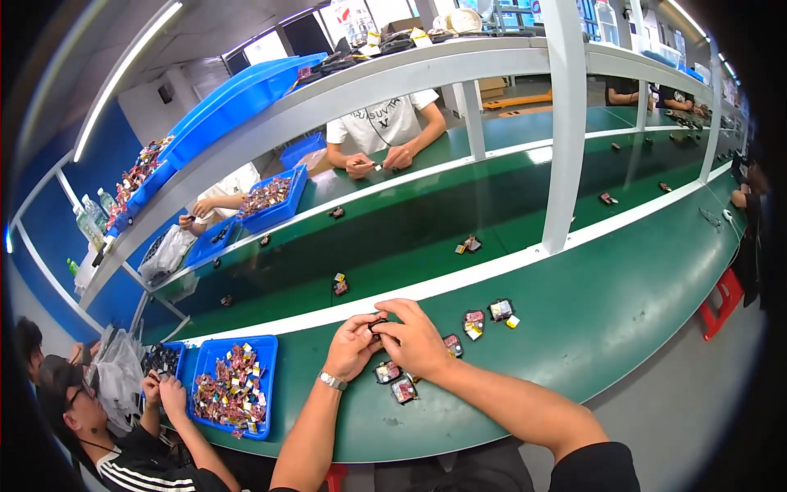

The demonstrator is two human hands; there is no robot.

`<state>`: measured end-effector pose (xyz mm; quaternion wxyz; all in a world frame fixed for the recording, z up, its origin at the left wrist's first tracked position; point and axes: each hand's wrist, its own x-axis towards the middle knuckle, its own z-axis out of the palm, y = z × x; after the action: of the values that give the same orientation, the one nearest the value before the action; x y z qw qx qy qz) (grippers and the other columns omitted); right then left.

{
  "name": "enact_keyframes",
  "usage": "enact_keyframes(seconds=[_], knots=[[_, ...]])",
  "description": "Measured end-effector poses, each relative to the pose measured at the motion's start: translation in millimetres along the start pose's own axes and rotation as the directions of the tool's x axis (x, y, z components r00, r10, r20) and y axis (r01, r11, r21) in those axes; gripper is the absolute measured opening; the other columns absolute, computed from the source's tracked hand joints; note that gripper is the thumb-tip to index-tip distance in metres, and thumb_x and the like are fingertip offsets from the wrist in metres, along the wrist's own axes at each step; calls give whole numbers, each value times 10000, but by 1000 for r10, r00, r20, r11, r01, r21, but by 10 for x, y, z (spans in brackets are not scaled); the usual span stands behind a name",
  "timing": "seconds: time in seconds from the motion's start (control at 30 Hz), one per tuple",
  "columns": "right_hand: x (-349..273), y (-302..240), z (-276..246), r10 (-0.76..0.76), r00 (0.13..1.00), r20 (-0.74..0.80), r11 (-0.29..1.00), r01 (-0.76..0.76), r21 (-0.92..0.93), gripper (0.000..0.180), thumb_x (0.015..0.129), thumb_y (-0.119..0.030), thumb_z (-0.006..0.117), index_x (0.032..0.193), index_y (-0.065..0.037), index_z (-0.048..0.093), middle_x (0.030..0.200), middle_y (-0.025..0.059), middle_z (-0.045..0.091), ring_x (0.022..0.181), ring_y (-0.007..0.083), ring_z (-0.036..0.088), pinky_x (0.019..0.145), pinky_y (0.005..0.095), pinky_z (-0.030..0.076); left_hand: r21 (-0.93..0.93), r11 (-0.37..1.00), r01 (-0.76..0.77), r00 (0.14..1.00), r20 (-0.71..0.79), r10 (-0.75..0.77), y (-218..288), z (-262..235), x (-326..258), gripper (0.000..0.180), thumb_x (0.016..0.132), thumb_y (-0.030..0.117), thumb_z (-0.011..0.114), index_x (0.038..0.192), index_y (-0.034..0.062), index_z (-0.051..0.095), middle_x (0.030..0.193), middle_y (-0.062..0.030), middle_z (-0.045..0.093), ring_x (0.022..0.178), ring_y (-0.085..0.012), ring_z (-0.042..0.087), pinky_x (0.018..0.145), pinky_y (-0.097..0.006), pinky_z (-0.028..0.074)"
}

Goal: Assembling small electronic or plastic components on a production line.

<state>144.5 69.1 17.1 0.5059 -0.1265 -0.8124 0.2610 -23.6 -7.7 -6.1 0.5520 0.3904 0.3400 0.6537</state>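
- Desk [574, 353], smooth and glossy green with a curved look, bears a shallow rectangular blue tray [271, 361], heaped with crinkled small red, yellow and white pieces [234, 384].
- To the right of the tray, the left hand [352, 346] and the right hand [412, 338] meet, their fingertips pinching a small black part [377, 325]; fingers cover most of it, so its full shape cannot be told.
- Just right of the tray, a metal-banded watch [332, 380] circles the left wrist.
- Farther right of the tray, below the hands, lie a boxy module [387, 372] and, just beside it, a second module [403, 389], both black-edged with clear and reddish faces.
- A third module [452, 345], also right of the tray, is partly blocked by the right arm.
- Well right of the tray rest a fourth module [474, 323] and a fifth module [501, 310], each showing a yellow patch.
- Beyond the tray, a flat white rail [311, 318] parts the desk from a dark green belt [410, 266]; a thick white post [566, 123] rises far to the right, blocking some of the view.
- Left of the tray sit a smaller blue bin of black pieces [164, 359], a wrinkled translucent plastic bag [120, 369] and a co-worker [135, 451].
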Motion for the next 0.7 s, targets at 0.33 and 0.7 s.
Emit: enact_keyframes(seconds=[0.33, 0.7], knots=[[27, -22, -34, -35, 999, 3, 999, 35, -40, 128, 723, 3, 648, 850, -4, 661, 1174, 132, 589, 1127, 312, 533, 921, 407, 466, 16, 1000, -7, 1000, -10, 8, -12, -17, 4, 235, 954, 57, 551, 1187, 35, 529, 1306, -125, 560, 1137, -222, 590, 969, -408, 508], [5, 6, 4, 40, 999, 6, 998, -41, 54, 115, 734, -10, 655, 846, -7, 677, 1157, 123, 604, 1108, 309, 538, 937, 397, 465, 14, 1000, -5, 1000, 24, 5, -23, -38, 10, 239, 964, 54, 530, 1200, 19, 521, 1320, -135, 551, 1137, -231, 594, 975, -411, 510]])
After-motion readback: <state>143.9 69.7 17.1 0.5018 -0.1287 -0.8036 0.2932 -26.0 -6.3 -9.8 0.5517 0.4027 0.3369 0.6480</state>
